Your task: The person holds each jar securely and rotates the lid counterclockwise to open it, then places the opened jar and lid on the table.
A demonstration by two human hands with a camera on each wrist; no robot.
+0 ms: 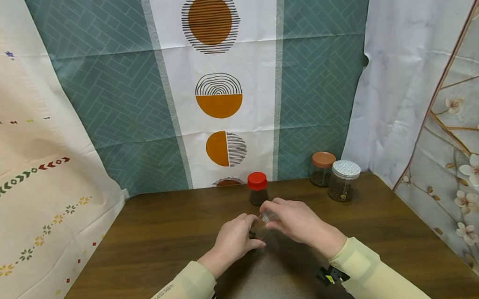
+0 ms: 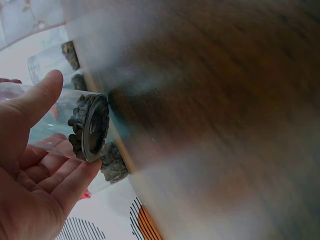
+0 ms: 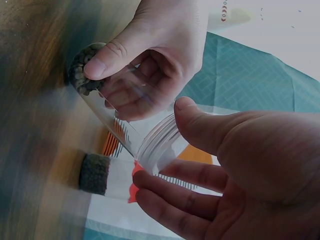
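Below the frame's centre, the left grip (image 1: 233, 238) and right grip (image 1: 298, 222) clasped the jar (image 3: 122, 125) by base and top. Close behind stood the red-lidded jar (image 1: 258, 190); brown-lidded (image 1: 322, 169) and white-lidded (image 1: 344, 182) jars flanked the right back edge. Leftward, the counter (image 1: 158, 240) ran wide.

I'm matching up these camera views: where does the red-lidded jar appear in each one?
Head: red-lidded jar just right of centre, upright, toward the table's far edge.
Left wrist: jar at lower left, partly behind the left hand.
Right wrist: jar at lower left, appearing sideways, partly behind the right hand.
Shared landmark: the white cloth with orange shapes.
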